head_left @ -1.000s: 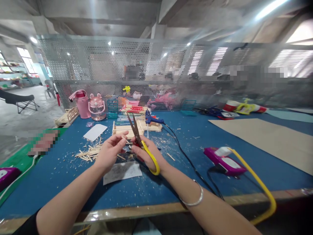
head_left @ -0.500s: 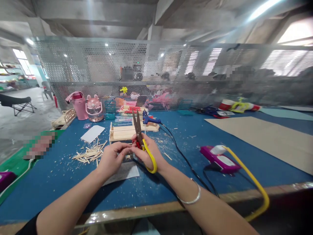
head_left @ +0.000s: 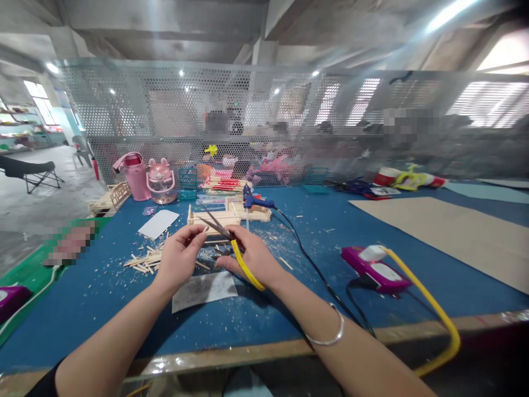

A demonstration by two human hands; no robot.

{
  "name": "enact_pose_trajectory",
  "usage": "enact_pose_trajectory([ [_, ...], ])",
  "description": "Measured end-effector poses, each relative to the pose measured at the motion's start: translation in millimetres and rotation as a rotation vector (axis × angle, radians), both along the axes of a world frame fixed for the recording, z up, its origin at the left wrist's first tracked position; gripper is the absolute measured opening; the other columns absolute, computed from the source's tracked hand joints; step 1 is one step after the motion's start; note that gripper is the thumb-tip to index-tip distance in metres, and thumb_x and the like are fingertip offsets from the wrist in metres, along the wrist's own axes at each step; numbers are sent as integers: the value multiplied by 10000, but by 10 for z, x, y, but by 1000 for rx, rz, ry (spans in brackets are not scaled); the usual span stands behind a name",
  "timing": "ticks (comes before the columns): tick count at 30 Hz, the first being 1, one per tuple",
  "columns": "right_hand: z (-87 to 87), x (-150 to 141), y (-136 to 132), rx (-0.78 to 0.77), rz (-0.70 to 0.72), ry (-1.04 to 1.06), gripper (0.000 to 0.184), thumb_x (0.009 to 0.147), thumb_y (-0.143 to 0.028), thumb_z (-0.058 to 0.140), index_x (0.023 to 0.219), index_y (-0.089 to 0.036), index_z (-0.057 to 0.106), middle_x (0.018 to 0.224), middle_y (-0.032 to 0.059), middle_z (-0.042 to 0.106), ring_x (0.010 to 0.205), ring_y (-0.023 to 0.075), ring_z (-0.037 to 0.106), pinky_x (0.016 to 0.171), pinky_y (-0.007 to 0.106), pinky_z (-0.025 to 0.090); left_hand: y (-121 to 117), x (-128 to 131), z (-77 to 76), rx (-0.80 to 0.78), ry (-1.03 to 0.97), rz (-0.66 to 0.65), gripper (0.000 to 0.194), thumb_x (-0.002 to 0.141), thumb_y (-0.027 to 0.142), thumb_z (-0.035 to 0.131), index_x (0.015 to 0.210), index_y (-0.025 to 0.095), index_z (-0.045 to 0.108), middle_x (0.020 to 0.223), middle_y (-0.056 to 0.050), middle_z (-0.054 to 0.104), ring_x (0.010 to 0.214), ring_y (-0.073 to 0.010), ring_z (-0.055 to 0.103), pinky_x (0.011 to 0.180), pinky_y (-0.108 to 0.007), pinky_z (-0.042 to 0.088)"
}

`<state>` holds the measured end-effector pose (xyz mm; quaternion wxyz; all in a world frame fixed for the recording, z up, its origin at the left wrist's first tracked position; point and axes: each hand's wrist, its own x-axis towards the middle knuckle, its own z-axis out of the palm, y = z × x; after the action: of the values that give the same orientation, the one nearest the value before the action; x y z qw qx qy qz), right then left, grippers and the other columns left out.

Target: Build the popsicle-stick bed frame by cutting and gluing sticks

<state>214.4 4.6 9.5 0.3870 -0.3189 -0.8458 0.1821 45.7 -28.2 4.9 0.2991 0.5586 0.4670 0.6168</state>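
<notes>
My right hand [head_left: 258, 256] grips a pair of scissors [head_left: 244, 266] with a yellow handle, its dark blades parted and pointing up and left. Pinched between the thumb and fingers of my left hand [head_left: 177, 258] is a short wooden stick [head_left: 205, 229], close to the blades; most of it is hidden by the fingers. Just beyond both hands stands a small wooden stick frame [head_left: 210, 225]. Loose wooden sticks [head_left: 142, 260] lie heaped left of my left hand. Beneath the hands is a printed paper sheet [head_left: 204, 292].
A blue glue gun [head_left: 259, 203] stands behind the frame, its black cable trailing right. A purple power strip [head_left: 374, 271] with a yellow cord sits at right, near brown cardboard [head_left: 446, 237]. Pink bottles [head_left: 138, 179] stand at back left before a perforated metal screen [head_left: 136, 110].
My hands have moved apart, uncovering more of the paper. The scissors have swung from nearly upright to leaning left, and the stick in my left hand has come into view.
</notes>
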Motion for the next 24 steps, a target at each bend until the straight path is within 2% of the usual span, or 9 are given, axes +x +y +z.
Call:
enact_pose_trajectory([
  [2, -13, 1, 2, 70, 11, -50, 601, 618, -501, 675, 1093, -174, 506, 1028, 95, 579, 925, 221, 540, 804, 353, 421, 4, -6, 5, 18, 8, -27, 208, 723, 314, 578, 830, 146, 640, 792, -36, 671, 762, -148, 601, 725, -262, 467],
  [5, -33, 1, 2, 114, 8, -82, 649, 614, -545, 663, 1126, -178, 507, 1048, 104, 578, 979, 236, 533, 852, 380, 410, 8, -24, -10, 54, 33, -27, 200, 726, 309, 574, 826, 155, 655, 799, -38, 679, 773, -158, 611, 718, -268, 473],
  [10, -41, 6, 2, 132, -13, -92, 662, 620, -564, 651, 1130, -166, 513, 1046, 112, 585, 971, 237, 537, 849, 380, 419, -5, -59, -26, 134, 158, 52, 172, 747, 278, 567, 814, 160, 672, 829, -53, 678, 743, -153, 602, 687, -263, 469],
  [15, -40, -5, -5, 123, -6, -90, 642, 631, -567, 639, 1124, -175, 515, 1039, 106, 588, 970, 238, 539, 846, 388, 419, -59, -54, 26, 234, 300, 139, 153, 766, 265, 557, 796, 189, 686, 814, -37, 677, 724, -141, 591, 655, -246, 463],
  [24, -15, -28, -41, 95, 1, -92, 599, 645, -558, 634, 1089, -174, 511, 996, 97, 584, 920, 227, 540, 802, 361, 428, -94, -44, 41, 298, 398, 191, 141, 767, 258, 568, 791, 196, 692, 812, -38, 675, 747, -144, 587, 653, -241, 454],
])
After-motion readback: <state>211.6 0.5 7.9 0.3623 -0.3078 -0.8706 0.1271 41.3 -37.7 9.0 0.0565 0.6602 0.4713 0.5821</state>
